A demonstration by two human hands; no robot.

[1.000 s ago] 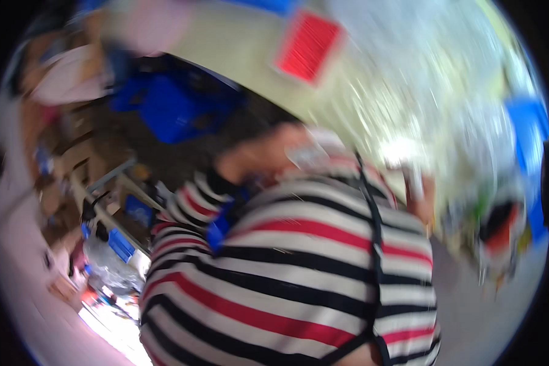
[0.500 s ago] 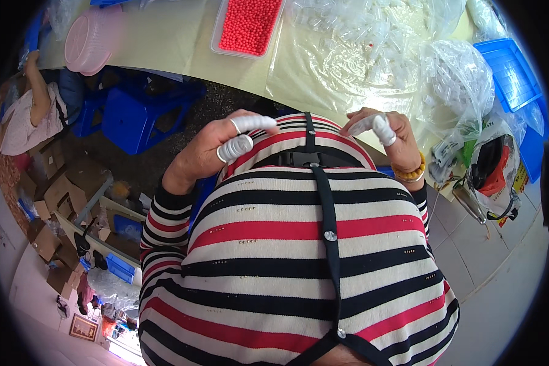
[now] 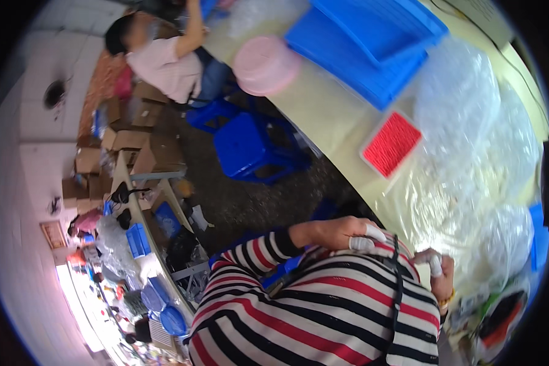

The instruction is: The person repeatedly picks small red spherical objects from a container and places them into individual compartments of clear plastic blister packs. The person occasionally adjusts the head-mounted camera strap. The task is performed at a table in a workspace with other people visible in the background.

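"Boxes (image 3: 161, 152) and a blue stool (image 3: 244, 146) over on the left. What's next?"

"Left hand (image 3: 341, 234), near the front of the striped shirt (image 3: 335, 299), fingers bent, some in white wraps (image 3: 362, 243); I can't tell if they pinch anything."

"The red beads (image 3: 392, 144)?"

"In a tub (image 3: 376, 163) on the table (image 3: 332, 122), beyond both hands."

"Right hand (image 3: 437, 271)?"

"Beside clear plastic (image 3: 503, 241), fingers curled; can't tell whether they grip anything."
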